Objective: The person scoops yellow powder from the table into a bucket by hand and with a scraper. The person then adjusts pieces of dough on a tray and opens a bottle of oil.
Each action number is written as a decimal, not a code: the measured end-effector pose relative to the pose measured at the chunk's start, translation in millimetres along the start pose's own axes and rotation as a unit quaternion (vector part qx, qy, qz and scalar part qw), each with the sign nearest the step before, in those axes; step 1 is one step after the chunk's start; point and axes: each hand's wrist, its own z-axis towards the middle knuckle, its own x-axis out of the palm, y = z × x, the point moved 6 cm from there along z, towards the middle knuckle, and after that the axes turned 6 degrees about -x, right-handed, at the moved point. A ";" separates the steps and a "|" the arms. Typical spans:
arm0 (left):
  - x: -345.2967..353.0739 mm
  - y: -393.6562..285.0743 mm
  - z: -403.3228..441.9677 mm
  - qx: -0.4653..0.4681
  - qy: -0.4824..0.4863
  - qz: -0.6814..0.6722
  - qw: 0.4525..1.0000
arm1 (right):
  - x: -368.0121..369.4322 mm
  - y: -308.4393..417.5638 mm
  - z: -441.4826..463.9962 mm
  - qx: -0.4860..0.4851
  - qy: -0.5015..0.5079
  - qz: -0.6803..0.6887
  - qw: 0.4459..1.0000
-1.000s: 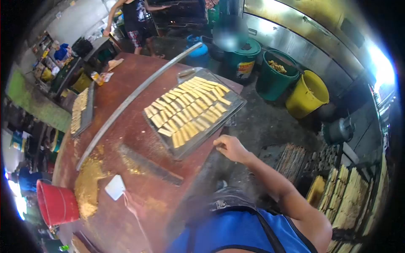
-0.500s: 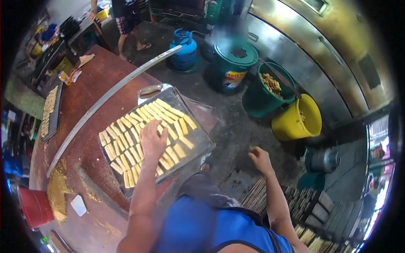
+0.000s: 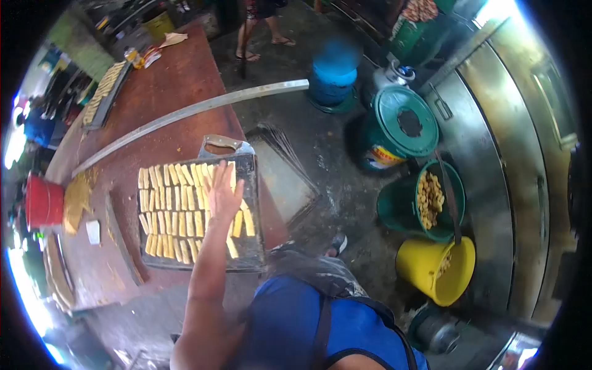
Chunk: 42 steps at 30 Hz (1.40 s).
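Observation:
My left hand [image 3: 224,194] lies palm down over the right part of a dark baking tray [image 3: 253,216], fingers spread. Rows of pale yellow dough sticks [image 3: 163,221] cover much of the tray, and some sit under or right beside the fingers. Whether the fingertips press on a stick I cannot tell. Just beyond the tray's far edge rests a cleaver [image 3: 223,145] with a cut-out wooden handle. My right hand is out of view.
A long metal bar [image 3: 191,110] crosses the reddish table [image 3: 166,80]. Flat trays [image 3: 280,179] are stacked right of the table. Green lidded drum [image 3: 404,123], green bin [image 3: 401,206], yellow bucket [image 3: 419,265] and blue gas cylinder [image 3: 333,80] stand on the floor. A person's legs [image 3: 262,31] show beyond.
The view has turned, so the tray appears squarer and the buckets farther right. My left hand stays over the tray with its fingers more spread. My right hand has left the view.

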 end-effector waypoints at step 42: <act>-48.4 -57.2 142.4 -0.390 -0.439 0.020 0.810 | 480.0 1270.1 94.6 -0.724 0.392 -0.178 0.540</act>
